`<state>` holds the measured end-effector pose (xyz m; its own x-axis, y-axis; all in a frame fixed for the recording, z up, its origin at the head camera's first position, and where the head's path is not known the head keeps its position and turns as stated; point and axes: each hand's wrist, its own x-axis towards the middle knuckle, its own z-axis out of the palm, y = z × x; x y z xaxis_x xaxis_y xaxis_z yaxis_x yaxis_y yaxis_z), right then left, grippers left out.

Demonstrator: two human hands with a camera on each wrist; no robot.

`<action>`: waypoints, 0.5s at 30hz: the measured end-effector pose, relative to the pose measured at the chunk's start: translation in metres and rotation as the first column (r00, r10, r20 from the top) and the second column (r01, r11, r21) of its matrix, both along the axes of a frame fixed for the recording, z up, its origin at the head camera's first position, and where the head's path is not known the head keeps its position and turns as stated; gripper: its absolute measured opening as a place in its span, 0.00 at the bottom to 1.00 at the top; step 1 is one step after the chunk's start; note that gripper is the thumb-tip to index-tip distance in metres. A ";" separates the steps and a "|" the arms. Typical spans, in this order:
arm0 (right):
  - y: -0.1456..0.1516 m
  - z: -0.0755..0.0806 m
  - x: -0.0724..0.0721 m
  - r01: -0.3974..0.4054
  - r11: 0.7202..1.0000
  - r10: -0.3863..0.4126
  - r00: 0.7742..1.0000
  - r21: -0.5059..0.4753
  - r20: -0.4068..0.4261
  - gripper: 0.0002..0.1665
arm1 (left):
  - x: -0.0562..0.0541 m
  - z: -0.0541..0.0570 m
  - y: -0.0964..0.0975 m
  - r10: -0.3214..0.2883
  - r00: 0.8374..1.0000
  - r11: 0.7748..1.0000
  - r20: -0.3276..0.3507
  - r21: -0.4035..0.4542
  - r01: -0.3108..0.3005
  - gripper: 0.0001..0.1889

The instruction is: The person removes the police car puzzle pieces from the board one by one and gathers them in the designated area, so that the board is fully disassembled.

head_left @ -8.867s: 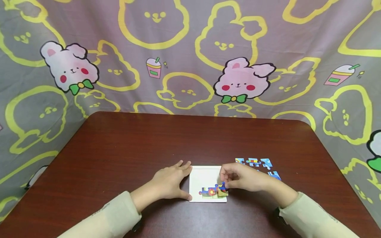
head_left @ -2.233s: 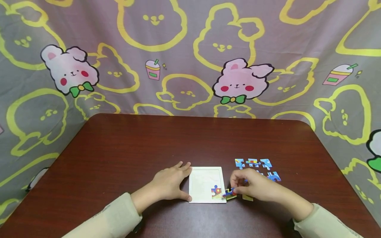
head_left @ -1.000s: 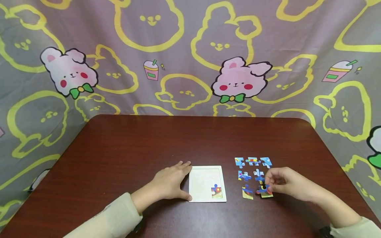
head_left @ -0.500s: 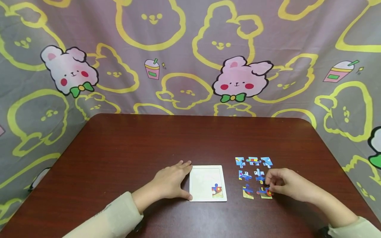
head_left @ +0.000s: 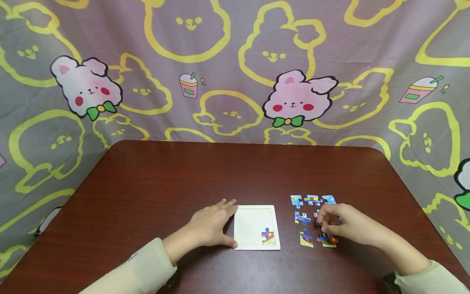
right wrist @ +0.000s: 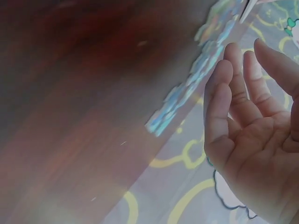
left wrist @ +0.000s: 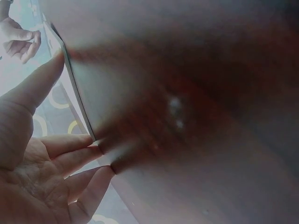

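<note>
A white square puzzle tray lies flat on the table, with one colourful jigsaw piece in its lower right corner. My left hand rests at the tray's left edge, thumb and fingers spread and touching it near two corners. To the right of the tray, several jigsaw pieces lie in loose rows. Above the right part of these rows hovers my right hand, its fingers loosely bent. The right wrist view shows nothing between those fingers. The right hand partly hides pieces beneath it.
The dark red-brown table extends to the left and behind the tray. A patterned curtain with rabbit drawings hangs along the back and both sides.
Joined pieces at the tray's bottom have left it; one stays inside. My right hand carried a piece from the tray to the bottom row, let go, then shifted slightly left. The left hand stays put.
</note>
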<state>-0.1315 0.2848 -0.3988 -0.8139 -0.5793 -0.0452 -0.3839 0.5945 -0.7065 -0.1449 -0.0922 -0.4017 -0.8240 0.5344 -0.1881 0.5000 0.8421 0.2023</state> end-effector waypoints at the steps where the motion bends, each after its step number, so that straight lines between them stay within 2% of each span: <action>1: -0.003 0.001 -0.001 -0.007 1.000 0.007 1.000 -0.002 -0.009 0.06 | 0.000 0.000 0.000 0.000 1.000 1.000 0.000 -0.001 0.000 0.53; 15: -0.062 0.008 -0.015 -0.084 0.996 0.084 0.996 0.003 0.015 0.05 | 0.002 0.001 -0.001 0.005 1.000 1.000 0.008 0.012 -0.005 0.52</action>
<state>-0.1467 0.2227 -0.3911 -0.7614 -0.6455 -0.0594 -0.4221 0.5633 -0.7103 -0.1434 -0.0930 -0.4007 -0.8253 0.5324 -0.1882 0.4939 0.8421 0.2167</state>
